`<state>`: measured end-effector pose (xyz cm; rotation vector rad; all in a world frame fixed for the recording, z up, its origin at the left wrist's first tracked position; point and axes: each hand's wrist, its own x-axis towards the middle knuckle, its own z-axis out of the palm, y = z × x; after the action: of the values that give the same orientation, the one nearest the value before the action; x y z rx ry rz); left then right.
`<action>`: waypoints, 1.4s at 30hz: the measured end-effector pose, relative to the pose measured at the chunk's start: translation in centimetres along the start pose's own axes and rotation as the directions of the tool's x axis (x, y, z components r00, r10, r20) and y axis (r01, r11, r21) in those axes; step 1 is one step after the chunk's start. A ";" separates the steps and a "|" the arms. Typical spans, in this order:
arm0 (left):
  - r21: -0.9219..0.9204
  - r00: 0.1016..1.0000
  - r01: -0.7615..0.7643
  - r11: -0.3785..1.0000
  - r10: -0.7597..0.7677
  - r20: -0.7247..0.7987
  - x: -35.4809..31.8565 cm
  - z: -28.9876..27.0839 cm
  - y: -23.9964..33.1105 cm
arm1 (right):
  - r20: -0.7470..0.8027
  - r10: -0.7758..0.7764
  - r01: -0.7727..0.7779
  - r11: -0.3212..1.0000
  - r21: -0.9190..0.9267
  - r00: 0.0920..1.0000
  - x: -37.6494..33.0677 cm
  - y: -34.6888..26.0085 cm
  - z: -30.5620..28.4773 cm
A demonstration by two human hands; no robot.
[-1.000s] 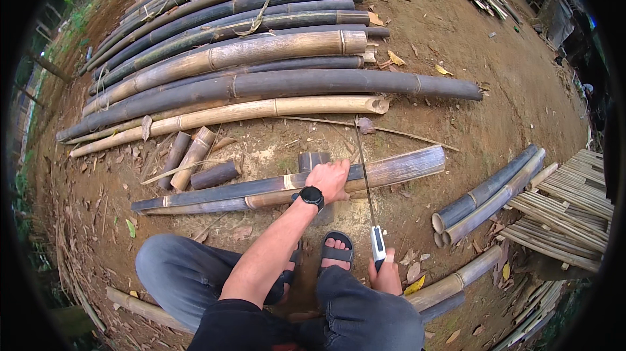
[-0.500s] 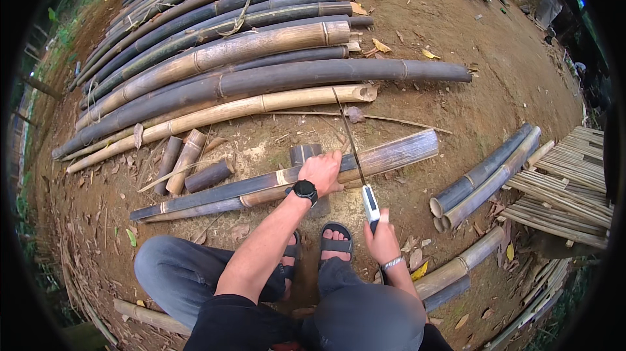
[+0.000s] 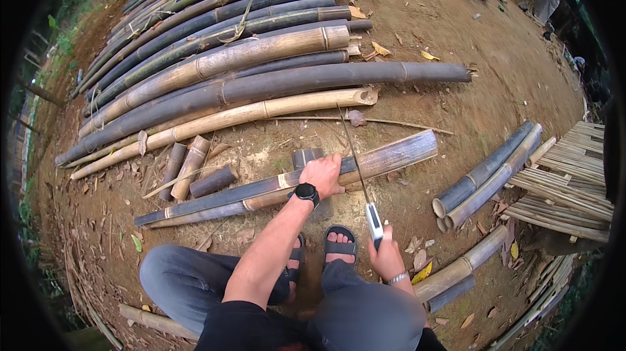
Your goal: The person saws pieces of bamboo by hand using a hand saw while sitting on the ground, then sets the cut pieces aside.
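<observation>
Saw (image 3: 372, 215) slid back toward six o'clock within half a second | right hand (image 3: 386, 256), five o'clock, clenched its handle | left hand (image 3: 322, 175), centre, gripped bamboo (image 3: 261, 187) spanning eight to three, seemingly steadying it across a block (image 3: 308, 156)

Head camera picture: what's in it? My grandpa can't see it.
A person's left hand grips long bamboo on the ground, while the right hand holds a saw with its blade across the bamboo. Beyond, many bamboo poles lie side by side on brown dirt.
</observation>
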<state>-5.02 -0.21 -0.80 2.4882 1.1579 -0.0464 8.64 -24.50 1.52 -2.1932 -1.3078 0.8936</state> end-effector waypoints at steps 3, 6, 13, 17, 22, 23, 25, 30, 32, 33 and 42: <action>0.001 1.000 -0.008 1.000 0.008 -0.006 0.9 -0.2 0.5 | 0.002 -0.005 0.005 1.000 0.001 1.000 -1.6 1.6 0.2; -0.008 1.000 -0.022 1.000 0.022 0.001 0.4 0.2 0.3 | -0.033 -0.066 0.067 0.997 0.036 0.997 3.1 0.4 1.0; 0.007 1.000 -0.012 1.000 0.012 0.018 0.0 0.1 0.4 | -0.010 -0.047 0.047 0.995 0.082 0.999 -2.9 1.9 0.0; -0.013 1.000 -0.008 1.000 0.008 0.024 0.2 0.3 0.3 | -0.022 -0.048 0.050 0.994 0.094 0.999 5.4 -0.2 1.0; -0.009 0.998 0.026 1.000 -0.025 0.066 0.4 -0.6 0.5 | 0.013 -0.001 0.000 0.997 0.072 1.000 -0.5 1.4 0.1; -0.002 0.999 0.011 1.000 -0.011 0.049 0.4 -0.7 0.6 | -0.002 -0.019 0.020 0.998 0.066 1.000 -0.6 1.6 -0.1; -0.007 1.000 -0.006 1.000 0.006 0.027 0.3 0.3 0.7 | -0.025 -0.029 0.030 0.999 0.033 0.999 1.2 1.5 0.3; -0.024 0.999 0.013 1.000 -0.012 0.041 0.2 -0.1 0.0 | -0.023 -0.064 0.065 0.997 0.034 0.998 3.4 0.0 1.0; -0.009 0.999 0.011 1.000 -0.011 0.034 0.8 -0.8 0.4 | -0.016 -0.052 0.053 0.997 0.059 0.999 -0.7 2.0 0.0; -0.002 0.999 0.015 1.000 -0.015 0.041 0.7 -0.6 0.7 | 0.002 -0.010 0.010 0.999 0.050 1.000 -2.0 2.1 0.0; 0.033 0.996 -0.063 0.997 0.065 -0.065 -0.9 1.1 0.4 | -0.012 -0.017 0.017 0.999 0.028 1.000 3.2 -1.1 0.4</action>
<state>-5.19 -1.45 -1.54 2.5702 1.1107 0.0366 8.76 -21.08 0.96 -2.1596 -1.2983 0.8867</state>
